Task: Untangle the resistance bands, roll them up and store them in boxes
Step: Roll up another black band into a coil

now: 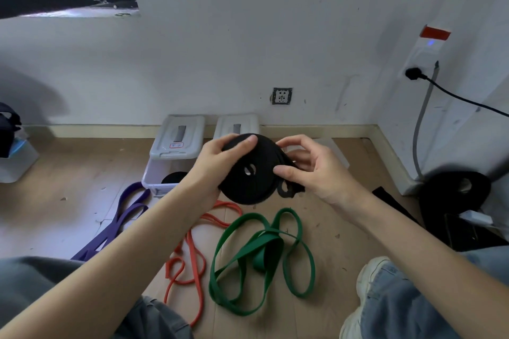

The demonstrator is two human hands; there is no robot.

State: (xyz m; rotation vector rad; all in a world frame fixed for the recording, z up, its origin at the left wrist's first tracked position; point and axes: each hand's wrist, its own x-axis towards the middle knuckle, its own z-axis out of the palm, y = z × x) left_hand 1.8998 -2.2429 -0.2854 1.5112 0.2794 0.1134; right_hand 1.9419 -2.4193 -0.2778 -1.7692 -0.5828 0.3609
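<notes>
A black resistance band (256,181), rolled into a thick coil, is held up above the floor. My left hand (220,162) grips its left side with the thumb over the top edge. My right hand (308,168) pinches the coil's right edge, where a loose end hangs down. On the floor below lie a green band (261,256) in loose loops, an orange band (190,261) and a purple band (121,223). An open white box (154,176) behind my left hand holds another black roll (173,177).
Two white lids (180,137) lean against the wall behind the boxes; a second box (338,154) is mostly hidden by my hands. A black roll (454,190) and dark items lie at the right corner under a cable (421,129). My knees and a white shoe (369,283) frame the floor.
</notes>
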